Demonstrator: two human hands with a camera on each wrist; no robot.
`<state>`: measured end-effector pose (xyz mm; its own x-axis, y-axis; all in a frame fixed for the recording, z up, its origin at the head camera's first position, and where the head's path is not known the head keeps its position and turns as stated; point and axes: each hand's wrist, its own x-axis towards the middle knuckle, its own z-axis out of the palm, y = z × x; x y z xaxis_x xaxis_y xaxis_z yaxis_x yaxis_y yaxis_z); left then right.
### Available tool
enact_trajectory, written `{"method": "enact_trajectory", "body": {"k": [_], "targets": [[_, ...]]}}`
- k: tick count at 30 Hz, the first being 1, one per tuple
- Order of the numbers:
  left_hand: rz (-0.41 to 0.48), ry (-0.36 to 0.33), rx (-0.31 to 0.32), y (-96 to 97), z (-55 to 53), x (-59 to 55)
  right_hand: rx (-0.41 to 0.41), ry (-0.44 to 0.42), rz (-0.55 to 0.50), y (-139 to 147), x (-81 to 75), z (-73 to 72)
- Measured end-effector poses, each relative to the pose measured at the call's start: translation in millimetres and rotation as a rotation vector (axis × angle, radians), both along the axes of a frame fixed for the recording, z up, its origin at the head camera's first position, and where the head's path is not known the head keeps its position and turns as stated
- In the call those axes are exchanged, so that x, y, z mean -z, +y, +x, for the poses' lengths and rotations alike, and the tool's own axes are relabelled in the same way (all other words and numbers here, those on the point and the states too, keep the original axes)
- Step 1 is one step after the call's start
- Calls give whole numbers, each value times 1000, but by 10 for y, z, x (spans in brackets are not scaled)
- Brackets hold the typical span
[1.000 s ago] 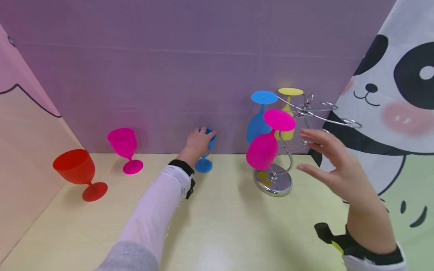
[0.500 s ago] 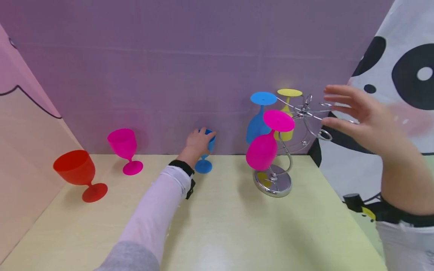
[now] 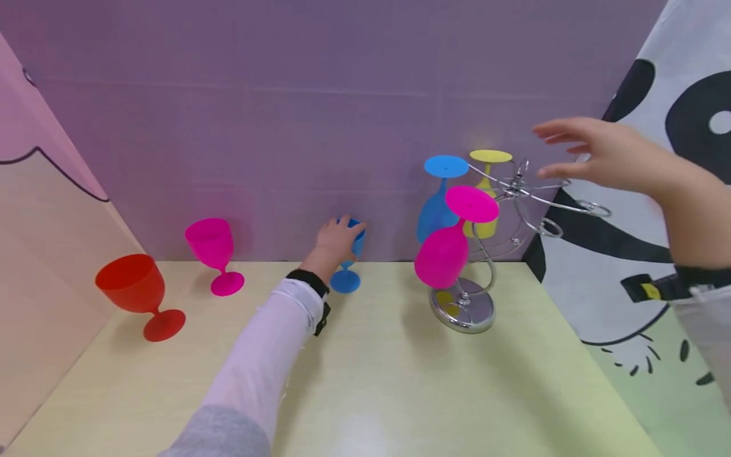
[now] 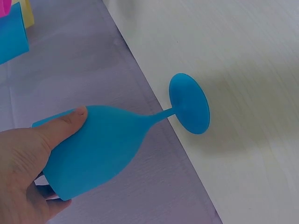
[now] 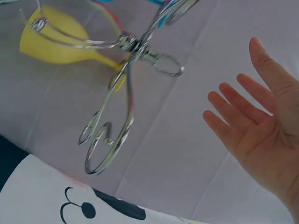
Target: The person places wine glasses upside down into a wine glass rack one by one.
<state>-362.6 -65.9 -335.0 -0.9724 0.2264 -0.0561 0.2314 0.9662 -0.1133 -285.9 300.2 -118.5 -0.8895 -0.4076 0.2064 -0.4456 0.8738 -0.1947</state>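
Observation:
My left hand (image 3: 334, 241) grips a blue plastic goblet (image 3: 345, 281) by its bowl near the rim. That goblet stands upright on its foot at the table's back edge. In the left wrist view the thumb presses the outside of the blue bowl (image 4: 103, 144), while the other fingers are partly hidden behind it. My right hand (image 3: 611, 152) is in the air above and right of the metal goblet rack (image 3: 464, 312), holding nothing. Its fingers are extended and spread in the right wrist view, apart from the rack's wire loops (image 5: 110, 140).
Upside down on the rack hang another blue goblet (image 3: 436, 216), a pink goblet (image 3: 441, 257) and a yellow goblet (image 3: 484, 230). At the left stand a red goblet (image 3: 137, 285) and a second pink goblet (image 3: 211, 244). A purple cloth wall (image 3: 285, 139) rises behind the table (image 3: 365, 381).
My right hand has risen from the rack's right side to above it, first swinging outward to the right. My left hand stays on the blue goblet.

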Motion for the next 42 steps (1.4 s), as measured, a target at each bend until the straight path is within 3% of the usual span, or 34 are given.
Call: {"method": "enact_trajectory", "body": {"k": [8, 15, 23, 31, 42], "targets": [[16, 5, 5, 12, -9, 14, 17, -148, 60, 76, 14, -314], [16, 7, 8, 24, -9, 31, 25, -240, 91, 76, 85, -466], [-9, 11, 9, 25, -12, 15, 16, -241, 75, 68, 135, -522], [-3, -5, -1, 53, -18, 7, 68, -210, 23, 77, 189, -568], [16, -7, 8, 65, -7, 7, 91, -239, -36, 96, 231, -588]]}}
